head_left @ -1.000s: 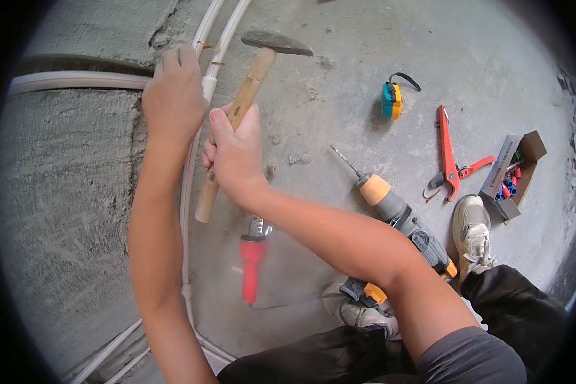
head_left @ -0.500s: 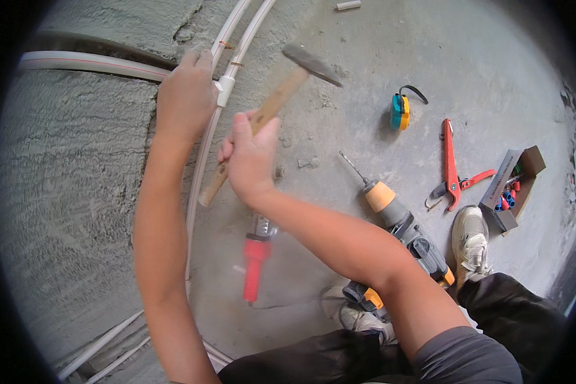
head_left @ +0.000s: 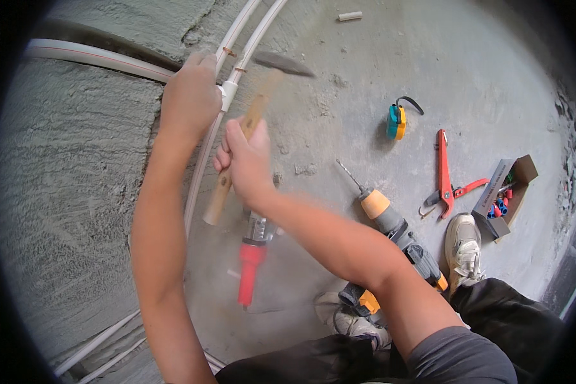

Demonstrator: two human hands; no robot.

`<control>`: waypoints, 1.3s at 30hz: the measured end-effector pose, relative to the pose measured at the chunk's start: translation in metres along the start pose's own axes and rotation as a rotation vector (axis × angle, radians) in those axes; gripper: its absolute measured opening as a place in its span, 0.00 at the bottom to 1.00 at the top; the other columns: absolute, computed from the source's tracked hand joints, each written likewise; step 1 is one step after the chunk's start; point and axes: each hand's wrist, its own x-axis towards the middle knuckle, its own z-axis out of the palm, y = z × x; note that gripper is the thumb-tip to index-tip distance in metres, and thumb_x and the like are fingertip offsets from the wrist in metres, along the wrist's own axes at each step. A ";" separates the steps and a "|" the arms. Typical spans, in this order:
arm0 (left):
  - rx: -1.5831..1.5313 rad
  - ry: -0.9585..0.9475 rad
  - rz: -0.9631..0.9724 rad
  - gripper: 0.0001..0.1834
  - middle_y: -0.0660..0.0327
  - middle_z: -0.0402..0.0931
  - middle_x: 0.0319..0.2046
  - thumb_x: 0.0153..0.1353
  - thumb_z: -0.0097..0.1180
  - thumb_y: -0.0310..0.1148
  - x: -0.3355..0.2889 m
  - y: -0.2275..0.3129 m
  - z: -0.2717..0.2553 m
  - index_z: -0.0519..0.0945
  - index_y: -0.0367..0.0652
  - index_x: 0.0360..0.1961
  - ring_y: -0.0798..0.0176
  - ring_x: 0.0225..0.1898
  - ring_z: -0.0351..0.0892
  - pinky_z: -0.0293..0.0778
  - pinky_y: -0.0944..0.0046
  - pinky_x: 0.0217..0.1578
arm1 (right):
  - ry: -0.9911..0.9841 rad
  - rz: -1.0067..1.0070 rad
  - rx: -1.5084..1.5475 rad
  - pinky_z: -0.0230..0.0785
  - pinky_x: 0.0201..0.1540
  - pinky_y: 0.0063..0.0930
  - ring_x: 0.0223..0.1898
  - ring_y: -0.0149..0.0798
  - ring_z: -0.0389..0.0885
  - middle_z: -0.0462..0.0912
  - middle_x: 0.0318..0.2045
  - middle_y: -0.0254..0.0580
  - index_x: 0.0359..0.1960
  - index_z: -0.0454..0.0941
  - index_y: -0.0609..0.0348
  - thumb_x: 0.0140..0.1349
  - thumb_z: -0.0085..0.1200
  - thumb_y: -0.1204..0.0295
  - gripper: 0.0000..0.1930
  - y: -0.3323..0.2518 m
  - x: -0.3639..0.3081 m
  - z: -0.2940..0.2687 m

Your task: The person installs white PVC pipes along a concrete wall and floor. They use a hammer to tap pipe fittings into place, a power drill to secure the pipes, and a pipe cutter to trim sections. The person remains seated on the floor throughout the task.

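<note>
My right hand (head_left: 246, 157) is wrapped around the wooden handle of a hammer (head_left: 225, 192). Its dark head, smeared by motion, is just right of two white pipes (head_left: 253, 46) that run side by side. Against the edge of the rough wall, my left hand (head_left: 189, 96) is closed over the end of a white pipe (head_left: 99, 57) with a red stripe. That pipe comes from a slot on the left. Beside my left thumb is a white tee fitting (head_left: 228, 95); my fingertips are partly hidden. Copper-coloured clips (head_left: 239, 69) sit on the paired pipes.
A red-handled heat tool (head_left: 249, 272) lies below my right hand. Rightward are a rotary hammer drill (head_left: 390, 221), a tape measure (head_left: 396, 121), a red pipe cutter (head_left: 447, 182) and an open box (head_left: 483, 208) of small coloured pieces. A short pipe offcut (head_left: 350, 16) lies far off.
The hammer head has swung left, nearer the paired pipes, and my right hand has tilted with it. My left hand keeps its place on the pipe. The whole view has shifted slightly.
</note>
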 end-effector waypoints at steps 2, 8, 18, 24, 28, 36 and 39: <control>0.040 0.001 -0.016 0.16 0.44 0.82 0.50 0.59 0.55 0.21 0.004 0.001 0.000 0.82 0.33 0.49 0.33 0.47 0.85 0.81 0.40 0.49 | 0.059 -0.155 0.020 0.72 0.28 0.32 0.22 0.30 0.71 0.71 0.30 0.35 0.48 0.61 0.56 0.79 0.52 0.67 0.12 0.017 0.000 0.010; 0.016 -0.076 -0.062 0.24 0.43 0.81 0.50 0.58 0.57 0.21 0.005 0.004 0.001 0.82 0.33 0.58 0.36 0.51 0.83 0.79 0.44 0.54 | 0.039 -0.074 -0.149 0.74 0.31 0.33 0.25 0.30 0.73 0.72 0.31 0.36 0.48 0.62 0.56 0.79 0.53 0.68 0.11 0.007 0.017 0.013; -0.029 -0.056 -0.087 0.21 0.43 0.81 0.48 0.56 0.58 0.20 0.005 0.002 0.002 0.83 0.33 0.52 0.34 0.50 0.82 0.79 0.42 0.52 | -0.061 -0.107 -0.068 0.75 0.31 0.31 0.24 0.29 0.72 0.72 0.31 0.35 0.48 0.63 0.57 0.79 0.52 0.71 0.10 0.002 0.012 0.009; -0.046 -0.059 -0.097 0.20 0.42 0.81 0.49 0.56 0.56 0.21 0.007 0.004 0.000 0.82 0.32 0.52 0.33 0.50 0.82 0.79 0.42 0.52 | -0.067 0.013 -0.282 0.75 0.31 0.31 0.25 0.30 0.73 0.71 0.29 0.34 0.48 0.62 0.57 0.79 0.50 0.73 0.08 -0.003 0.024 0.011; -0.020 -0.053 -0.081 0.19 0.42 0.81 0.48 0.57 0.56 0.21 0.006 -0.001 0.003 0.82 0.32 0.51 0.33 0.50 0.83 0.79 0.41 0.52 | -0.004 -0.128 -0.158 0.74 0.31 0.32 0.25 0.30 0.73 0.72 0.29 0.35 0.48 0.63 0.58 0.78 0.50 0.75 0.07 -0.005 0.009 0.014; -0.011 -0.093 -0.101 0.14 0.43 0.81 0.49 0.58 0.57 0.21 0.006 0.002 -0.002 0.82 0.32 0.46 0.33 0.50 0.83 0.79 0.40 0.50 | 0.036 0.043 -0.316 0.72 0.28 0.31 0.23 0.29 0.71 0.72 0.30 0.35 0.48 0.62 0.58 0.76 0.50 0.76 0.08 -0.006 0.015 0.015; -0.021 -0.050 -0.055 0.11 0.43 0.81 0.48 0.58 0.58 0.21 0.006 0.004 -0.002 0.81 0.33 0.44 0.32 0.48 0.83 0.80 0.40 0.49 | 0.052 -0.096 -0.169 0.71 0.27 0.30 0.23 0.29 0.71 0.71 0.29 0.35 0.47 0.63 0.57 0.75 0.50 0.77 0.08 -0.002 0.012 0.013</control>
